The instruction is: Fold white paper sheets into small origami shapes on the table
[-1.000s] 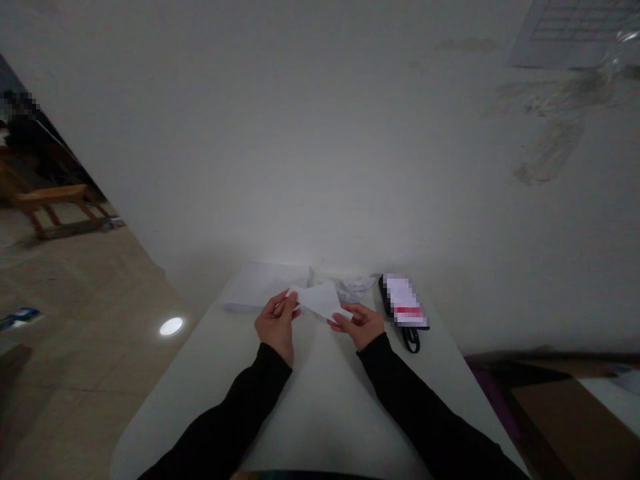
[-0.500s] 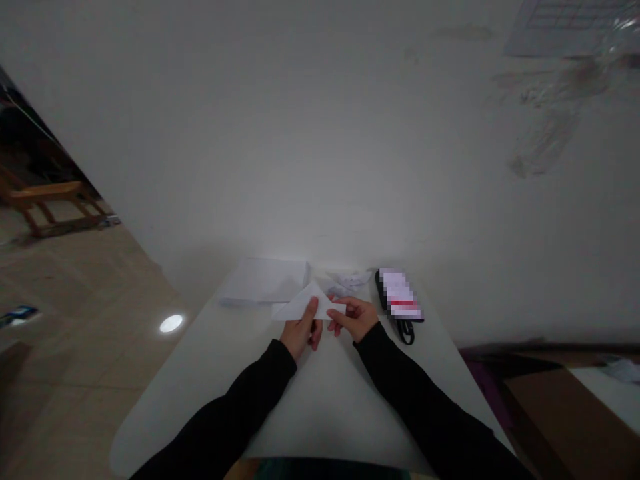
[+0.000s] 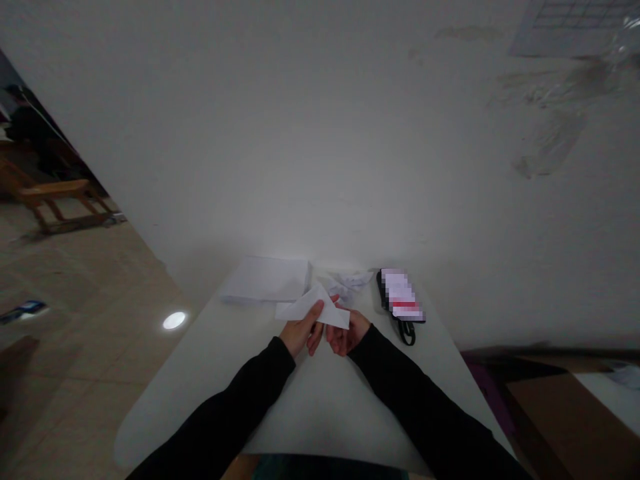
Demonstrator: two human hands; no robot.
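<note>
A folded sheet of white paper [image 3: 306, 305], with a triangular peak and a band along its lower edge, is held above the table. My left hand [image 3: 300, 332] grips its lower middle, thumb on top and fingers underneath. My right hand [image 3: 349, 333] is at the paper's right end, mostly behind and below it. Some of its fingers are hidden by the paper, so whether they pinch it does not show. Behind the paper lie a stack of white paper [image 3: 270, 279] on the left and crumpled white paper [image 3: 354, 280] on the right.
The white table [image 3: 200, 393] stands against a wall. A phone [image 3: 400, 293] with a lit, blurred screen lies at the back right, a black strap [image 3: 407, 331] beside it. Left on the floor is a wooden chair [image 3: 55, 190]; to the right, a brown cardboard box [image 3: 565, 417].
My right hand has shifted from pinching the paper's right end, thumb on top, to a place behind and below it. The paper has tilted, its right end lower.
</note>
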